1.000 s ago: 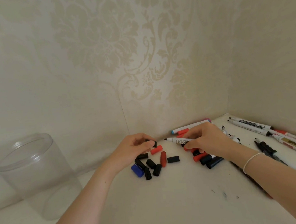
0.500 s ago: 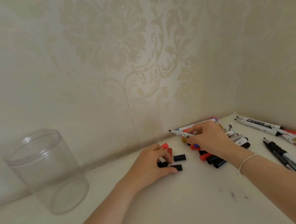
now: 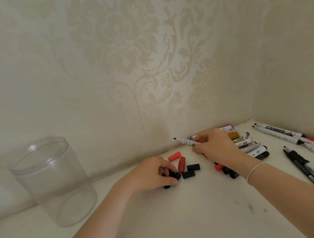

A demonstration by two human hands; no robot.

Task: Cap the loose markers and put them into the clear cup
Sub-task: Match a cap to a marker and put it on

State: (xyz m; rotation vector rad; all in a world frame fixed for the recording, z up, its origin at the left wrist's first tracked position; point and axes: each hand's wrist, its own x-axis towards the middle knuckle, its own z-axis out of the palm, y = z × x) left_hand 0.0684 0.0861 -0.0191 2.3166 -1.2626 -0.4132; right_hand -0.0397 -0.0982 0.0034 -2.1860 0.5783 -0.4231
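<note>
Picking caps beside an empty clear cup (image 3: pixel 52 180)
Left hand (image 3: pixel 150 174) pinches a black cap (image 3: pixel 174 175); right hand (image 3: pixel 216 147) grips an uncapped marker (image 3: pixel 186 142).

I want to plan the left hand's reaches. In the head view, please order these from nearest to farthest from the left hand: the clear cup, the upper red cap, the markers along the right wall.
From the left hand:
1. Upper red cap, just beyond the fingers, to the right.
2. Clear cup, at the far left.
3. Markers along the right wall, in the far right corner.
</note>
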